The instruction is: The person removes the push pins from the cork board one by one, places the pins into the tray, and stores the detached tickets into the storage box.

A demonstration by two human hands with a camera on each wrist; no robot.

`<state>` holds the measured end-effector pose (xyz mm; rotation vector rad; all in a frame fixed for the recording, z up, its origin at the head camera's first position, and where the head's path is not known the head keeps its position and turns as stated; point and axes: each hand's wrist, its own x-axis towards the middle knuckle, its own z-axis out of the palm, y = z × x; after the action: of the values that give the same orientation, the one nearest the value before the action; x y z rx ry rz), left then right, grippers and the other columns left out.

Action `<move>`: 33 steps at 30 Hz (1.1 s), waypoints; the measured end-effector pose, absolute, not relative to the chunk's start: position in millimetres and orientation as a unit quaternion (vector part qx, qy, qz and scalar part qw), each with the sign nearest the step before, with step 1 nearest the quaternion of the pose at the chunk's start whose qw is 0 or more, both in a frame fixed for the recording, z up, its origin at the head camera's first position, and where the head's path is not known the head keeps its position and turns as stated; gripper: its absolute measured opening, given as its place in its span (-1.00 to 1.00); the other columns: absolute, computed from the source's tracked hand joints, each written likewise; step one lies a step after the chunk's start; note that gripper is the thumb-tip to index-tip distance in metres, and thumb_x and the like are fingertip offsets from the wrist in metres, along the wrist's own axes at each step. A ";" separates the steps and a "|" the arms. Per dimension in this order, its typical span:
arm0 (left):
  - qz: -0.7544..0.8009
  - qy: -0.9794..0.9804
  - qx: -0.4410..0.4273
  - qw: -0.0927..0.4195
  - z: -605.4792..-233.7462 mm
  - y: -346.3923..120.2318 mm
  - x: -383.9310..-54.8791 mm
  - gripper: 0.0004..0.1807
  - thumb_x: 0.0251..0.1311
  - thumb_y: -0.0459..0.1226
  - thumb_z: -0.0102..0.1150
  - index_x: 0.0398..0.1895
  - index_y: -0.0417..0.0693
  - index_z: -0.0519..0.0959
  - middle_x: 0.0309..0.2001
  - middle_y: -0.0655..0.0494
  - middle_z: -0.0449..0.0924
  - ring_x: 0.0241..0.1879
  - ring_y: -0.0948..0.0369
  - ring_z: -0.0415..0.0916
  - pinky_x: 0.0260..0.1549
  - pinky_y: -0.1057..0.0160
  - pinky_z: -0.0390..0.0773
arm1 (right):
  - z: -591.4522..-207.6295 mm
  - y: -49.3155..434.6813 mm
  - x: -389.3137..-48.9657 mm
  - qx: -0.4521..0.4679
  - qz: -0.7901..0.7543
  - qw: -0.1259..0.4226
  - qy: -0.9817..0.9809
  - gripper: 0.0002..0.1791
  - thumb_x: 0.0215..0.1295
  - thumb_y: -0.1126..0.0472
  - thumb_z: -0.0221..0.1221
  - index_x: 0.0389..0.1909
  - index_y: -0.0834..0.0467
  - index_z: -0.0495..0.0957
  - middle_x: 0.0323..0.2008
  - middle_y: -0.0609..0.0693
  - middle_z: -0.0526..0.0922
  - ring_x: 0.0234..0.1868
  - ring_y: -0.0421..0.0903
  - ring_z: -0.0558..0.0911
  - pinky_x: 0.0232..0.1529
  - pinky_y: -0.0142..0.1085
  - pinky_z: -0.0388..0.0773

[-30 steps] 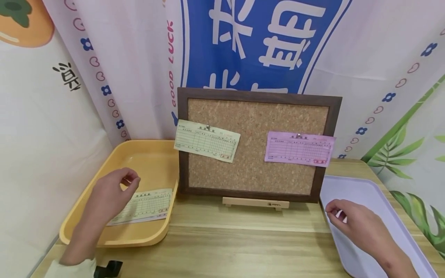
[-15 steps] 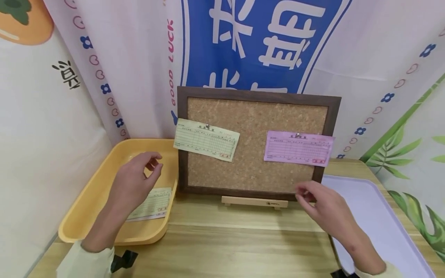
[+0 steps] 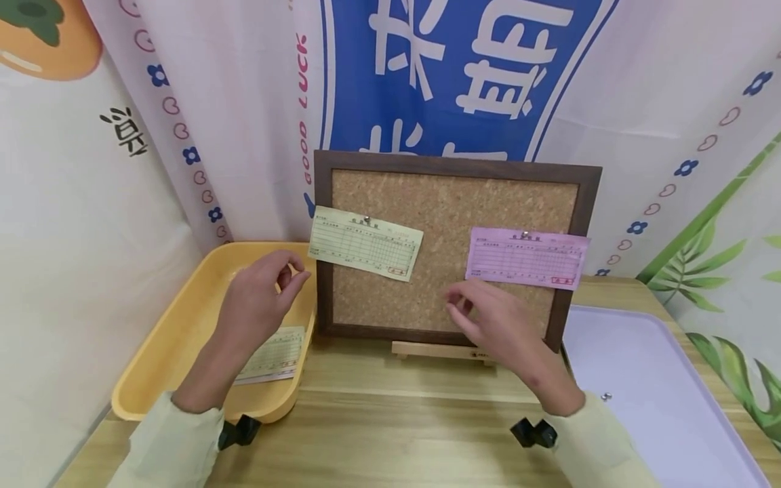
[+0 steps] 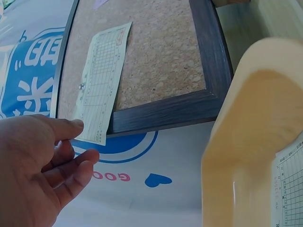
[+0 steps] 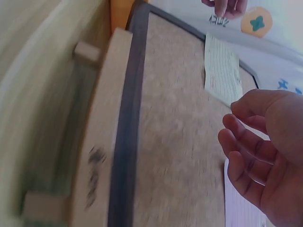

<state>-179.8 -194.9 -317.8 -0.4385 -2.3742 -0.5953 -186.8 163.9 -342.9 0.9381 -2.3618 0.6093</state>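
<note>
A cork board (image 3: 439,196) in a dark wooden frame stands on the table. A green receipt slip (image 3: 366,244) hangs tilted on its left side from a silver pushpin (image 3: 367,219). The purple receipt slip (image 3: 527,261) hangs on the right side from another pin. My left hand (image 3: 253,301) is beside the green slip's left edge; in the left wrist view the thumb (image 4: 66,127) appears at that edge, but I cannot tell whether it touches. My right hand (image 3: 497,322) is in front of the board, below and left of the purple slip, fingers loosely bent and holding nothing.
At the left, a yellow tray (image 3: 177,346) holds several receipt slips (image 3: 274,356). To the right lies a lavender tray (image 3: 647,366) with small silver pushpins (image 3: 606,396). A wooden stand (image 3: 427,350) supports the board, and a printed curtain (image 3: 244,102) hangs behind.
My left hand has risen rightward from over the yellow tray to the green slip's edge. My right hand has moved left and up from the lavender tray to the board's front.
</note>
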 end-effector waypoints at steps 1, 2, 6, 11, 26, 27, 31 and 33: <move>-0.228 -0.903 -0.167 0.325 -317.2 -195.2 -181.3 -0.89 0.33 -0.33 0.37 -0.29 -0.11 0.59 -0.54 0.13 0.42 -0.60 0.18 0.30 -0.58 0.18 0.28 | -340.1 158.1 -189.0 0.350 0.226 0.255 -0.873 -0.84 0.35 0.29 0.33 -0.08 0.15 0.69 -0.24 -0.11 0.69 -0.31 -0.24 0.62 -0.36 -0.37 0.57; -0.229 -0.902 -0.167 0.327 -316.4 -195.2 -182.7 -0.89 0.33 -0.33 0.37 -0.29 -0.11 0.59 -0.57 0.13 0.41 -0.61 0.18 0.29 -0.59 0.18 0.27 | -337.1 152.6 -191.1 0.352 0.227 0.247 -0.874 -0.84 0.36 0.29 0.32 -0.07 0.15 0.69 -0.24 -0.12 0.69 -0.30 -0.25 0.62 -0.34 -0.38 0.58; -0.228 -0.903 -0.158 0.328 -312.5 -193.5 -189.4 -0.88 0.34 -0.28 0.37 -0.27 -0.12 0.61 -0.64 0.15 0.37 -0.66 0.18 0.26 -0.62 0.18 0.24 | -324.4 133.7 -199.3 0.352 0.238 0.218 -0.879 -0.86 0.40 0.27 0.29 -0.07 0.13 0.69 -0.21 -0.13 0.69 -0.27 -0.26 0.62 -0.27 -0.39 0.58; -0.219 -0.909 -0.141 0.324 -307.9 -191.4 -198.7 -0.85 0.36 -0.23 0.35 -0.24 -0.13 0.63 -0.66 0.14 0.36 -0.66 0.16 0.27 -0.63 0.18 0.23 | -310.8 112.6 -211.3 0.349 0.248 0.202 -0.881 -0.88 0.43 0.27 0.26 -0.08 0.10 0.69 -0.23 -0.16 0.68 -0.27 -0.29 0.60 -0.26 -0.43 0.57; -0.262 -0.895 -0.109 0.346 -302.1 -188.0 -219.3 -0.70 0.38 -0.17 0.29 0.00 -0.22 0.60 -0.15 -0.10 0.68 -0.33 -0.01 0.65 -0.44 0.00 0.55 | -281.4 72.0 -238.7 0.333 0.272 0.233 -0.872 -0.82 0.50 0.24 0.16 -0.06 0.13 0.72 -0.18 -0.07 0.73 -0.32 -0.24 0.61 -0.27 -0.37 0.56; -0.265 -0.895 -0.108 0.343 -301.8 -187.4 -220.6 -0.70 0.38 -0.18 0.30 0.01 -0.22 0.60 -0.14 -0.11 0.68 -0.32 -0.01 0.66 -0.42 0.00 0.56 | -279.9 70.1 -240.1 0.330 0.275 0.232 -0.873 -0.81 0.50 0.23 0.16 -0.04 0.13 0.71 -0.16 -0.07 0.73 -0.31 -0.24 0.61 -0.25 -0.37 0.57; -0.280 -0.899 -0.104 0.322 -301.1 -184.3 -225.4 -0.69 0.39 -0.19 0.29 0.03 -0.22 0.60 -0.15 -0.11 0.70 -0.30 -0.01 0.66 -0.40 0.03 0.55 | -274.9 63.9 -245.2 0.319 0.289 0.219 -0.876 -0.77 0.53 0.20 0.14 0.04 0.12 0.70 -0.10 -0.07 0.73 -0.28 -0.25 0.62 -0.22 -0.38 0.56; -0.288 -0.901 -0.101 0.309 -301.1 -182.8 -227.3 -0.69 0.40 -0.19 0.28 0.05 -0.21 0.60 -0.17 -0.10 0.71 -0.30 0.01 0.65 -0.39 0.05 0.54 | -272.7 61.6 -247.7 0.315 0.299 0.212 -0.875 -0.76 0.53 0.20 0.13 0.07 0.12 0.69 -0.07 -0.06 0.72 -0.27 -0.26 0.62 -0.20 -0.39 0.57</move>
<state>-227.3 -182.8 -301.1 -0.2660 -2.3806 -0.7611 -247.7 61.6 -272.7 0.8758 -2.4319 0.8313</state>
